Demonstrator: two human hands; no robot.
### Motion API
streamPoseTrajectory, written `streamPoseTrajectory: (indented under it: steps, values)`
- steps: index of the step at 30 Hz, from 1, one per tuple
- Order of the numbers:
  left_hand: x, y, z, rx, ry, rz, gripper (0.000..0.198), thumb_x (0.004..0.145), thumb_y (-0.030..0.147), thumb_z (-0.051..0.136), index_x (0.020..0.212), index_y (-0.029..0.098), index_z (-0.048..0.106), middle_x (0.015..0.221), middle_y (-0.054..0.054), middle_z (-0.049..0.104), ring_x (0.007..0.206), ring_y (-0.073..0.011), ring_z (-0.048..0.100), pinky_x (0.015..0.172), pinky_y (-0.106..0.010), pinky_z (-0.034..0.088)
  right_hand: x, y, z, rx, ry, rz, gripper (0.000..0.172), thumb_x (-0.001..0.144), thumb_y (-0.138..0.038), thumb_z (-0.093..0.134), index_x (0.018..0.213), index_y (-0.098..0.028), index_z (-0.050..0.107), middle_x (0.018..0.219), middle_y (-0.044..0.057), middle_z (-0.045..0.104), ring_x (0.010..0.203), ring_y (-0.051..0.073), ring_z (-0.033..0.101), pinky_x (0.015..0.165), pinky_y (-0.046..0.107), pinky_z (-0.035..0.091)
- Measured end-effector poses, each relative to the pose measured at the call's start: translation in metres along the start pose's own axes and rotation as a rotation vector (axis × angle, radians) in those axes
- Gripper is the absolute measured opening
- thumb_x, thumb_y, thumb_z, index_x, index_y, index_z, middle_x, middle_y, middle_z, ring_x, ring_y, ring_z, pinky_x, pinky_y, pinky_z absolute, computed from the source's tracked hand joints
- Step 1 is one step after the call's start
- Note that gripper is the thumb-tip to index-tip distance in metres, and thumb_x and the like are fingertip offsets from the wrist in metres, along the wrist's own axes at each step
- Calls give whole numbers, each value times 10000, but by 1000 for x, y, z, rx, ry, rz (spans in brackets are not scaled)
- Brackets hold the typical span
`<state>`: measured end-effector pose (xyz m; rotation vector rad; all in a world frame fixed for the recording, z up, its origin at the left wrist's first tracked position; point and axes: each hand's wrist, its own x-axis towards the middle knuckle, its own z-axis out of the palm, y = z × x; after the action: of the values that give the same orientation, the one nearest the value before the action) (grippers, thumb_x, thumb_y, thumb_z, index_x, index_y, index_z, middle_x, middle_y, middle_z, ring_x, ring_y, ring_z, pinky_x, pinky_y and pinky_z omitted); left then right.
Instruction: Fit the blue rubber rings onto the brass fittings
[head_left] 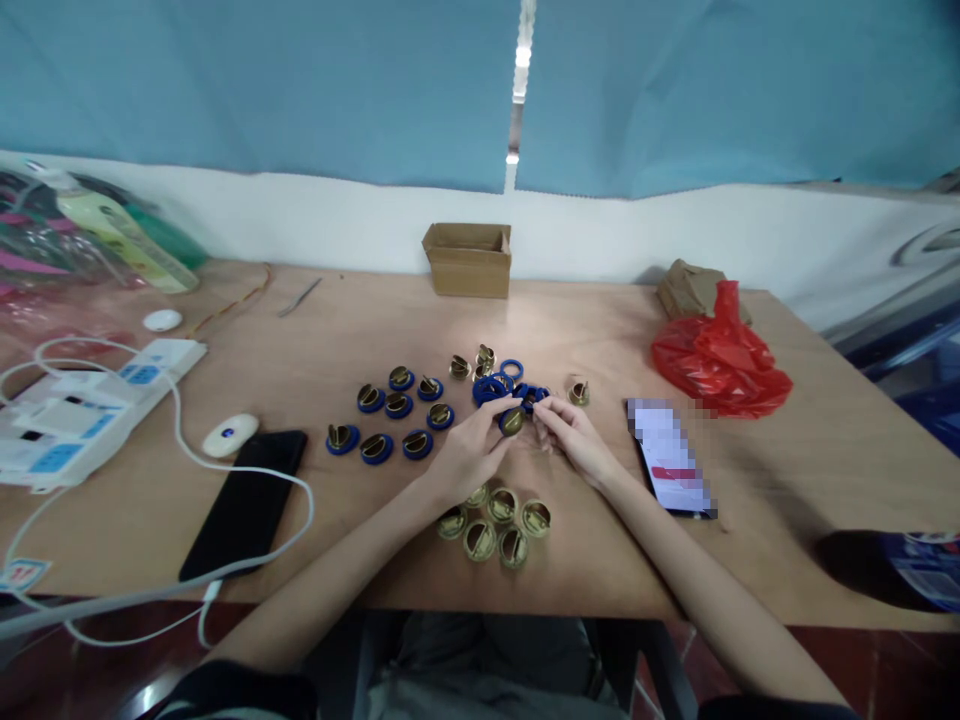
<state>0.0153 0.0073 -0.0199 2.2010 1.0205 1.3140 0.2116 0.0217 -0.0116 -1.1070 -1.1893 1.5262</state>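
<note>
My left hand (476, 443) is closed on a round brass knob (512, 422) with a raised bar across its face. The fingers of my right hand (571, 438) are pinched together at a blue ring (535, 394), just right of the knob. Behind my left fingertips lies a heap of blue rings (491, 390). Left of the hands sit several brass knobs with blue rings around them (397, 404). Nearer the front edge, several bare brass knobs (502, 505) are grouped. A lone brass knob (578, 391) rests beyond my right hand.
At the back stands an open cardboard box (470, 272). A lit phone (671, 455) and a red plastic bag (720, 360) lie to the right, with a dark bottle (892, 568) at the corner. Leftward are a black phone (244, 505), a white cable and a power strip (97, 415).
</note>
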Motion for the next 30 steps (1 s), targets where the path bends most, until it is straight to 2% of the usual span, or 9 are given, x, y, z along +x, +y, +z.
streamPoseTrajectory:
  steps: [14,22,30]
  values:
    - [3,7,-6,60,18,-61,479,921,102,631,1356,259,507,1310,-58,693,1202,-207,692,1043,-353,579,-1,0,1,-28,3,15,441,791,-593,762,706,-205,569,576,-59,536,474,83,478,467,219,379]
    - [1,7,-5,15,22,-77,507,908,191,690,1365,273,487,1326,-70,685,1194,-230,701,1040,-379,585,0,-1,1,-24,20,29,441,771,-600,776,714,-210,577,570,-60,528,473,91,475,455,223,367]
    - [1,4,-5,-12,32,-93,508,899,177,694,1358,258,493,1312,-78,681,1194,-234,700,1058,-389,580,0,-5,1,21,20,20,431,777,-571,788,706,-200,581,567,-62,521,479,78,463,466,207,368]
